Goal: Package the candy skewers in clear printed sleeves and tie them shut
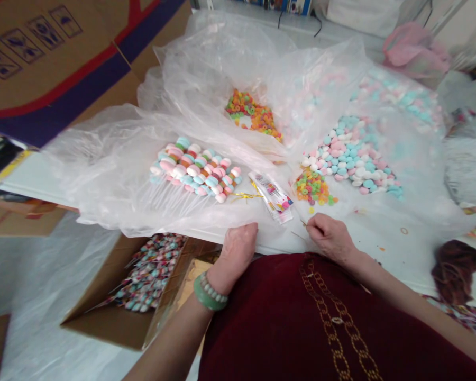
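My left hand (241, 244) is closed in a fist at the table's front edge, against the plastic sheeting; what its fingers hold, if anything, is hidden. Further right, my right hand (330, 236) pinches a thin gold strip (304, 224), perhaps a twist tie. Between and beyond the hands lies a small stack of printed clear bags (273, 193), with gold twist ties (244, 196) beside it. To the left, marshmallow skewers (196, 168) on white sticks lie side by side. Small gummy rings (312, 186) sit in a pile past my right hand, next to loose pastel marshmallows (351, 153).
Clear plastic sheeting (115, 137) covers much of the table. More gummy rings (256, 114) lie farther back. A large cardboard box (83, 63) stands at left; an open carton (103, 301) of marshmallow skewers sits below the table. A brown cloth (456, 270) lies at right.
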A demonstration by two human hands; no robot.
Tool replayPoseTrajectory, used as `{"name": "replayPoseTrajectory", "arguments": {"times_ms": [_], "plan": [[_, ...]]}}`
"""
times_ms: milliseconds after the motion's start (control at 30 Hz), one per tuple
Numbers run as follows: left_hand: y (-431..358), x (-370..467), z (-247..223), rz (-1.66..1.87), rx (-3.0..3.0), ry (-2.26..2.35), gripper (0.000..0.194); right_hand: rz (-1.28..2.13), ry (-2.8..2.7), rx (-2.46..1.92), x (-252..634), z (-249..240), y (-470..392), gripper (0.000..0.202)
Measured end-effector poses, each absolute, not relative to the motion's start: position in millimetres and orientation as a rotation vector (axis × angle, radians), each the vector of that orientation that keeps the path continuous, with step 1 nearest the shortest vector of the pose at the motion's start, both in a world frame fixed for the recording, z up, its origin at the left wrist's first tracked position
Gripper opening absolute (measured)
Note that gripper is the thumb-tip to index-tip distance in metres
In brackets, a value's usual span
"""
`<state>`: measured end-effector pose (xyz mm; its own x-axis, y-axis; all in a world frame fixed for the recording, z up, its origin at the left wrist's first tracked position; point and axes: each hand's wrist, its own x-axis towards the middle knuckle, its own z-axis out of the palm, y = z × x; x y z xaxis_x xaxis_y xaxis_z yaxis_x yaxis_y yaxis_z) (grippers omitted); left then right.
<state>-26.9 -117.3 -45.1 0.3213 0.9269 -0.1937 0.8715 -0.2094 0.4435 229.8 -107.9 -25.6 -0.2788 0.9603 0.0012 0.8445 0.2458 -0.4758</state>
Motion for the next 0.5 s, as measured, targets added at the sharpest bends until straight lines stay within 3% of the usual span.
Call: {"name": "replayPoseTrajectory", "arguments": {"times_ms": [133,267,400,500], "plan": [[-131,-34,6,0.403,2.132,1.485,0.021,0.684,-1.903,-1.574,210,-5,-84,0.018],[-107,-32,28,0.757,2.194,1.693,0.02,0.735,-1.946,-1.461,168,4,-64,0.019],[-72,-27,13,0.416,2.323,1.891,0.03,0.637,-2.227,-1.479,153,2,-64,0.021],[-70,-27,-3,0.111,2.354,1.835,0.021,0.572,-2.361,-1.68,177,-2,-80,0.021]]}}
